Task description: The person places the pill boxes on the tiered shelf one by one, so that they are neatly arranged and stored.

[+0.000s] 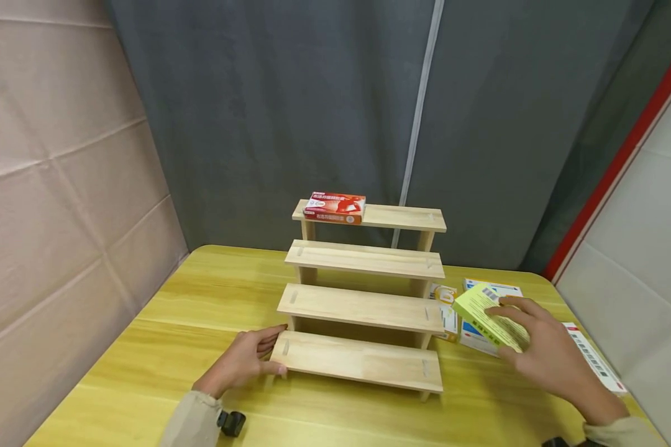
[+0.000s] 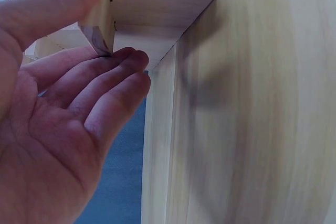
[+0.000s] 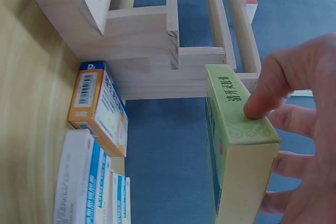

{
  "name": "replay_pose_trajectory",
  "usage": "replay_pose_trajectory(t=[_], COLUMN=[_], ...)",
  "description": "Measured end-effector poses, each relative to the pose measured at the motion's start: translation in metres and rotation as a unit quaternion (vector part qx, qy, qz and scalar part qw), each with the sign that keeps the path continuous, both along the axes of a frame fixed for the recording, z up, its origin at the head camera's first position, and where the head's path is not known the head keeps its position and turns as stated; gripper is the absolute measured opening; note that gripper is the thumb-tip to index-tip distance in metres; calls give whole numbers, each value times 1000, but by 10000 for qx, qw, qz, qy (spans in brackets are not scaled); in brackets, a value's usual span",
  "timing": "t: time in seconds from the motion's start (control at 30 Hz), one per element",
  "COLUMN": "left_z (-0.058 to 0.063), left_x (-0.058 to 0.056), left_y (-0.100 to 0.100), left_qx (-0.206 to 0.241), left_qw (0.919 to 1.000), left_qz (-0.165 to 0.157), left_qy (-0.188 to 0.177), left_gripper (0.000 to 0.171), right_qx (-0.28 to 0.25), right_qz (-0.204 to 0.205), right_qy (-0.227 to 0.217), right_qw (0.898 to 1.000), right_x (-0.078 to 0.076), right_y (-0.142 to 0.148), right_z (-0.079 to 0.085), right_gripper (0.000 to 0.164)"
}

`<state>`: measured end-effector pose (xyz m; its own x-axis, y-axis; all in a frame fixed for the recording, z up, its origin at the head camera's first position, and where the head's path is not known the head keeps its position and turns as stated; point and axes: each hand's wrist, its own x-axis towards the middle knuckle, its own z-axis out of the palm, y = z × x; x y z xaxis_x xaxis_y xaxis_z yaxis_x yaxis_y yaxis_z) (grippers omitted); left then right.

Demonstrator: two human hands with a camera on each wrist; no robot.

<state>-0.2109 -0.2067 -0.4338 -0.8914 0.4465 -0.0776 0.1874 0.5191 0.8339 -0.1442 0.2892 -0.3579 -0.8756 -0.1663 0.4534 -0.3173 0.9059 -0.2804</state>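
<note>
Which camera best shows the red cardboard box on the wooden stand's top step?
The head view: the red cardboard box lies unobstructed there, printed top and front side visible. The right wrist view catches only part, near the upper edge; the left wrist view, just a small piece at the upper left.

Left hand (image 1: 243, 360) and right hand (image 1: 548, 344) well apart, both gripping.
Left: thumb (image 2: 58, 6) spread from the fingers (image 2: 113, 106), which lie side by side, slightly bent. Right: thumb (image 3: 268, 85) opposes bent fingers (image 3: 294, 163) (pinch, not a fist). Forearms (image 1: 192, 419) sleeved, entering at bottom of head view.
</note>
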Motion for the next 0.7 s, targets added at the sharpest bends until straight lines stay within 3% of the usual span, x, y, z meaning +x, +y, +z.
replay_pose_trajectory(t=[0.7], left_z=[4], left_x=[2], left_y=[0], left_qx=[71], left_qw=[9999], left_qz=[-33], left_qy=[-114], left_gripper=[92], right_qx=[89], right_qz=[493], right_qy=[-31], right_qw=[9987], right_x=[-21], right_y=[16], right_z=[47], right_gripper=[49])
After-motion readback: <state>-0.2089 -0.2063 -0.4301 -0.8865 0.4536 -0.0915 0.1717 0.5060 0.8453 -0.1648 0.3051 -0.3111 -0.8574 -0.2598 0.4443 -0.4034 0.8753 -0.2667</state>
